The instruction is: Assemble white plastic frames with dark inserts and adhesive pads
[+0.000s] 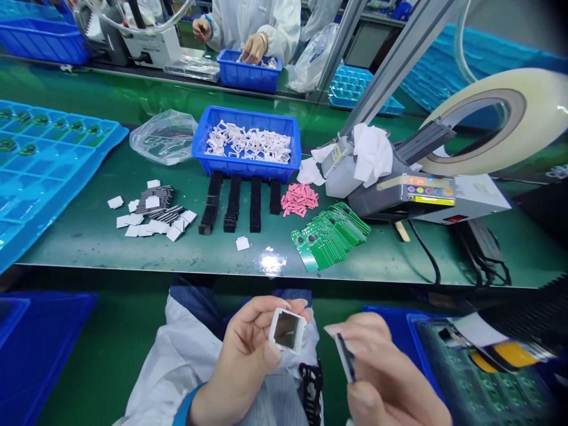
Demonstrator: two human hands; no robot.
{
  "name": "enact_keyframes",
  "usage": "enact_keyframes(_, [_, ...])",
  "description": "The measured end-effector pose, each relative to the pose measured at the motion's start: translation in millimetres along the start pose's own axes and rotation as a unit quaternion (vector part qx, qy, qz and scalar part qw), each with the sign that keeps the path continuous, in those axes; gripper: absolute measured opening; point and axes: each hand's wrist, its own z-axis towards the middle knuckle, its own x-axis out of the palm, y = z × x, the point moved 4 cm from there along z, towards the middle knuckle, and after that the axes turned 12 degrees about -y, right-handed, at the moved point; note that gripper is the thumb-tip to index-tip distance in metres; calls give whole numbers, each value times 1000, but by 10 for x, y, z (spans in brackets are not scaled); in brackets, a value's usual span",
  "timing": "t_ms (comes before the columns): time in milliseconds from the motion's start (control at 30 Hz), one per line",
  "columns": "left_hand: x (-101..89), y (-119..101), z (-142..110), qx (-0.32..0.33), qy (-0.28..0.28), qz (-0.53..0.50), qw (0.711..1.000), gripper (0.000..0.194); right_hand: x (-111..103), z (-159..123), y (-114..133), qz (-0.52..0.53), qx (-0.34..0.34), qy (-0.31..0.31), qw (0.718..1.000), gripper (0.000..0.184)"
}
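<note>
Above my lap, my left hand grips a small white square frame with a dark, glossy panel inside it, turned up towards me. Just to the right, my right hand pinches a thin, flat grey piece between thumb and fingers, seen nearly edge-on. The two held parts are apart. Beyond my hands on the bench lie a pile of white and grey squares, black strip stacks, pink pieces and fanned green circuit boards.
A blue bin of white plastic frames stands behind the strips. At right is a tape dispenser with a large tape roll; at left, a blue blister tray. Across the bench, a co-worker's hand reaches into another bin.
</note>
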Motion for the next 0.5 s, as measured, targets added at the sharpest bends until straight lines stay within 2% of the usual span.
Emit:
enact_keyframes(67, [-8, 4, -2, 11, 11, 8, 1000, 27, -23, 8, 115, -117, -128, 53, 983, 22])
enact_keyframes(100, [-13, 6, -2, 15, 15, 12, 1000, 27, -15, 3, 152, -168, -161, 80, 969, 21])
enact_keyframes(167, [-25, 11, 3, 18, 21, 22, 999, 26, 17, -5, 195, -253, -177, 112, 945, 15])
enact_keyframes(233, [-39, 13, 8, 21, 24, 29, 999, 27, 61, -8, 234, -302, -182, 113, 929, 10])
enact_keyframes(367, [-63, 26, 13, 21, 20, 35, 999, 26, 156, 1, 297, -326, -222, 93, 914, 8])
enact_keyframes(500, [-72, 34, 32, 22, 2, 32, 999, 25, 225, 21, 291, -331, -230, 98, 910, 8])
